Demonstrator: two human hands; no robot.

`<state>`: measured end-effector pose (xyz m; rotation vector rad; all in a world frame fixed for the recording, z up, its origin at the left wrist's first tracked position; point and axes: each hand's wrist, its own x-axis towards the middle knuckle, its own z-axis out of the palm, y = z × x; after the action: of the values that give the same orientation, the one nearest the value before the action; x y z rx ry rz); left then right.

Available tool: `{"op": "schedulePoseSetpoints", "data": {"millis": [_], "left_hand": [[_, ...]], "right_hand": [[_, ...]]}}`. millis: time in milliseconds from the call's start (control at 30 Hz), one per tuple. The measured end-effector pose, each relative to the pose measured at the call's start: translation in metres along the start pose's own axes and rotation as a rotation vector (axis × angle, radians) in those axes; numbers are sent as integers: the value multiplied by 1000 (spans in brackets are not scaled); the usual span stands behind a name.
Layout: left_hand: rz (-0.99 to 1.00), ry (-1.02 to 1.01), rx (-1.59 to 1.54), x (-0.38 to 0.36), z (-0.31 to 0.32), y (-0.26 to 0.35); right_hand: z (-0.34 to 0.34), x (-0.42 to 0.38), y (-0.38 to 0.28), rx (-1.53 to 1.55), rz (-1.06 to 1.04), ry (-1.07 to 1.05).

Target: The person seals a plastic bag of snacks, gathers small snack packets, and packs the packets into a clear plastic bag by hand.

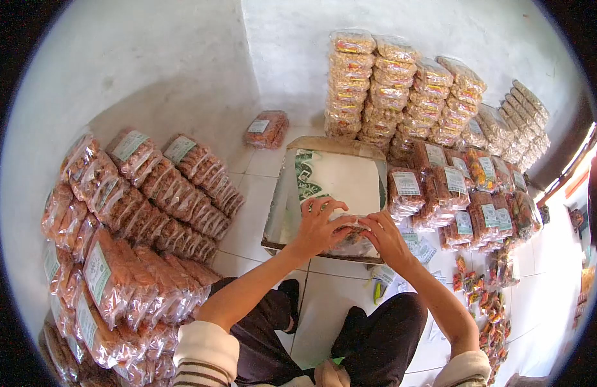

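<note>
My left hand [323, 227] and my right hand [383, 237] meet over the front edge of a low box-like table [280, 205]. Between them is a clear plastic pack of brownish snacks [351, 245], partly hidden by my fingers. The fingers of both hands are bent and pinch the plastic along its upper side. Under and behind the pack, a white sheet with a green pattern [340, 174] covers part of the tabletop.
Stacked packs of reddish-brown snacks [127, 277] fill the left. Tall stacks of pale snack packs [350, 84] line the back wall. More labelled packs [443, 184] stand right of the table. Loose labels [422, 248], a green-handled tool [378, 291] and small colourful packets [492, 322] lie on the floor.
</note>
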<state>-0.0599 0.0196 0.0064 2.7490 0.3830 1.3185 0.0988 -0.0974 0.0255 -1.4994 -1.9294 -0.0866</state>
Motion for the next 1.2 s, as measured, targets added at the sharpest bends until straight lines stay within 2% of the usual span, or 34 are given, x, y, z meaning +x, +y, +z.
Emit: {"op": "schedulePoseSetpoints", "data": {"millis": [67,267,667,800,867,1033,1200], "left_hand": [[121,-79,55,3,-5,-2],[164,-191,54,1,-9,-7],[304,-151,217,1,-7,-7],[303,-161,215,2,-9,-4],[254,-71,146,0,-1,-5],[198,-55,88,-1,0,-6],[144,-50,46,0,1,-4]], "right_hand": [[0,0,3,13,4,-12],[-2,1,2,27,-8,-57],[4,4,-9,-65,-1,-25],[6,6,-9,-9,-4,-4],[5,7,-11,7,20,-16],[8,6,-10,22,47,-12],[10,3,-9,-82,16,-58]]}}
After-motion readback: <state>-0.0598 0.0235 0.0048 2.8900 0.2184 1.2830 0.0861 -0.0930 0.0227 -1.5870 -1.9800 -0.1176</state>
